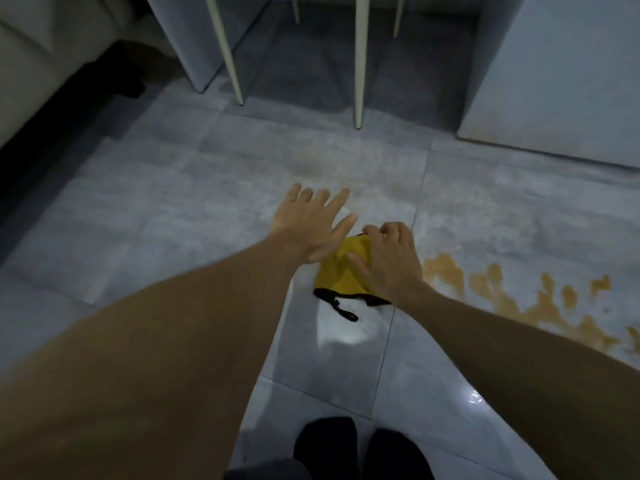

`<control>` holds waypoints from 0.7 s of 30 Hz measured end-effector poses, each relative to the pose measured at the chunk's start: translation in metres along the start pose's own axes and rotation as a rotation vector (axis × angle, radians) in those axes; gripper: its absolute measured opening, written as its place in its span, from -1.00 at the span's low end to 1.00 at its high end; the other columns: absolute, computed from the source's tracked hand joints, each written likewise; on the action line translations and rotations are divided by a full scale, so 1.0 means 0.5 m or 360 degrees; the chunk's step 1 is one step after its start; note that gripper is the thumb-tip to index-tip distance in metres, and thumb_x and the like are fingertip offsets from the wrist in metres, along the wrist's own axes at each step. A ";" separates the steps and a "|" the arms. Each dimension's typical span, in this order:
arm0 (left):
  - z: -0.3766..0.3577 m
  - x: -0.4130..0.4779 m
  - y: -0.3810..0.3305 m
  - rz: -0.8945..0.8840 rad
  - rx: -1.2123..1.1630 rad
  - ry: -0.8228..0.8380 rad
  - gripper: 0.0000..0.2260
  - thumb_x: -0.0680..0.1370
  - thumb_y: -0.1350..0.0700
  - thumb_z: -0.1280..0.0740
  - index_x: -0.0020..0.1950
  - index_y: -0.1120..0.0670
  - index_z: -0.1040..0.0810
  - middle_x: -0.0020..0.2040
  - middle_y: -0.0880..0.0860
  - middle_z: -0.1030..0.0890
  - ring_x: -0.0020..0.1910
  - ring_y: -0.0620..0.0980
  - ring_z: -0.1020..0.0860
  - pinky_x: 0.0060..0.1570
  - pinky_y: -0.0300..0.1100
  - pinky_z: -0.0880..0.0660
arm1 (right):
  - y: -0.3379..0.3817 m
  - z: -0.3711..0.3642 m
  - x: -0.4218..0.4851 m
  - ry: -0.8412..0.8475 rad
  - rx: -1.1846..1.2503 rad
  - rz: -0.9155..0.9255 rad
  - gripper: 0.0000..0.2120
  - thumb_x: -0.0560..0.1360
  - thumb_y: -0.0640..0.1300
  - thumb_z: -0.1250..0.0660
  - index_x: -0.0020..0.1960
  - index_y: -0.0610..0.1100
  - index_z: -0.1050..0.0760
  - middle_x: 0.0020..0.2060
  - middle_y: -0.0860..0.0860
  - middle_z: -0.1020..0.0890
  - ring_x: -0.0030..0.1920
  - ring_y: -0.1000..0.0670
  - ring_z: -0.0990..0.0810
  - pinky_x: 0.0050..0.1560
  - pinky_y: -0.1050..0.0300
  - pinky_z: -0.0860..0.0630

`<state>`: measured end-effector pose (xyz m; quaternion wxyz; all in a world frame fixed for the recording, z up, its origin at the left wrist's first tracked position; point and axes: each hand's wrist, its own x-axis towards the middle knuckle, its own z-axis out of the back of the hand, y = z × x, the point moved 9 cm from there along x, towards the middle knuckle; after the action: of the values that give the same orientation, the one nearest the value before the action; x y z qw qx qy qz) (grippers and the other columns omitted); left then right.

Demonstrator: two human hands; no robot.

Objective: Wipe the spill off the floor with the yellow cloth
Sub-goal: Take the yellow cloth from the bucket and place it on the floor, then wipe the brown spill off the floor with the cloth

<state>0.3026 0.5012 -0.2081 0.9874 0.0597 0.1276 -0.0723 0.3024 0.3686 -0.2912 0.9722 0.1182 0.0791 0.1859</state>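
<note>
A yellow cloth (337, 270) with a black edge and a black loop lies bunched on the grey tiled floor in the middle of the head view. My right hand (388, 259) presses on its right part, fingers curled into the fabric. My left hand (311, 223) hovers just left of and above the cloth, fingers spread, holding nothing. An orange-brown spill (512, 299) spreads in blotches over the tiles right of the cloth, starting close to my right wrist and running toward the right edge.
White chair or table legs (359, 64) stand on the floor beyond the cloth. A pale cabinet (561, 81) stands at the back right and a sofa (45, 64) at the back left. My dark-socked feet (360, 448) are at the bottom edge.
</note>
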 end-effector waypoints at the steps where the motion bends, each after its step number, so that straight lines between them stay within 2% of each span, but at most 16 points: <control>1: -0.031 0.004 0.004 0.0022 -0.0024 0.0036 -0.38 0.61 -0.29 0.23 0.63 -0.05 0.07 0.59 0.08 -0.22 0.52 0.21 -0.21 0.53 0.17 0.02 | -0.006 -0.035 -0.008 0.0073 0.0030 -0.0051 -0.38 0.62 0.32 -0.11 0.51 -0.06 -0.30 0.42 -0.23 -0.39 0.46 -0.30 -0.24 0.52 -0.25 -0.18; 3: -0.086 0.006 0.010 0.0073 -0.0063 0.0093 -0.38 0.62 -0.29 0.23 0.63 -0.07 0.09 0.62 0.06 -0.17 0.55 0.21 -0.16 0.53 0.16 0.06 | -0.012 -0.095 -0.025 0.0182 0.0069 -0.0125 -0.33 0.64 0.35 0.00 0.60 -0.02 -0.15 0.60 -0.22 -0.15 0.59 -0.36 -0.02 0.60 -0.29 0.01; 5: -0.135 0.001 0.005 0.0077 -0.0089 0.0156 -0.39 0.62 -0.29 0.22 0.64 -0.07 0.10 0.63 0.06 -0.13 0.56 0.20 -0.13 0.54 0.16 0.07 | -0.009 -0.134 -0.023 0.0148 0.0006 -0.0158 -0.29 0.63 0.38 0.09 0.66 0.03 0.02 0.67 -0.17 0.07 0.63 -0.36 0.17 0.61 -0.30 0.15; 7: -0.172 -0.003 -0.002 0.0044 -0.0101 0.0202 -0.40 0.63 -0.27 0.21 0.64 -0.07 0.10 0.63 0.07 -0.11 0.58 0.19 -0.11 0.54 0.17 0.07 | 0.006 -0.148 0.015 0.0099 -0.0060 -0.0146 -0.27 0.62 0.38 0.10 0.68 0.06 0.13 0.67 -0.16 0.17 0.63 -0.35 0.23 0.61 -0.31 0.19; 9: -0.192 -0.001 0.001 0.0057 -0.0157 0.0203 -0.40 0.64 -0.26 0.18 0.64 -0.04 0.09 0.64 0.08 -0.08 0.58 0.20 -0.07 0.54 0.16 0.08 | 0.027 -0.155 0.072 0.0086 -0.0086 -0.0096 -0.24 0.60 0.37 0.02 0.67 0.11 0.16 0.67 -0.13 0.23 0.63 -0.33 0.28 0.60 -0.33 0.20; 13: -0.208 0.009 0.024 0.0128 -0.0207 0.0152 -0.38 0.63 -0.28 0.17 0.63 -0.03 0.09 0.65 0.07 -0.02 0.60 0.22 0.01 0.54 0.17 0.09 | 0.048 -0.170 0.135 0.0140 -0.0124 -0.0089 -0.17 0.54 0.40 -0.13 0.65 0.19 0.18 0.66 -0.10 0.24 0.62 -0.35 0.28 0.56 -0.41 0.21; 17: -0.236 0.005 0.024 0.0110 -0.0178 0.0232 -0.36 0.62 -0.29 0.21 0.63 -0.03 0.20 0.65 0.03 0.11 0.61 0.19 0.08 0.54 0.19 0.12 | 0.048 -0.159 0.090 0.0042 -0.0020 0.0000 -0.26 0.53 0.37 -0.12 0.64 0.22 -0.01 0.68 -0.09 0.09 0.63 -0.35 0.19 0.56 -0.43 0.16; 21: -0.261 -0.029 -0.024 0.0042 -0.0154 0.0302 -0.35 0.61 -0.29 0.24 0.62 -0.01 0.25 0.65 0.03 0.18 0.61 0.13 0.13 0.54 0.18 0.13 | 0.033 -0.159 -0.016 -0.0008 0.0093 0.0009 -0.30 0.56 0.35 -0.07 0.65 0.18 -0.08 0.68 -0.09 0.00 0.65 -0.32 0.13 0.57 -0.41 0.12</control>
<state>0.2551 0.5090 -0.3309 0.9734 0.0203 0.2232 -0.0469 0.2736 0.3964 -0.3621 0.9680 0.1472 0.0818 0.1861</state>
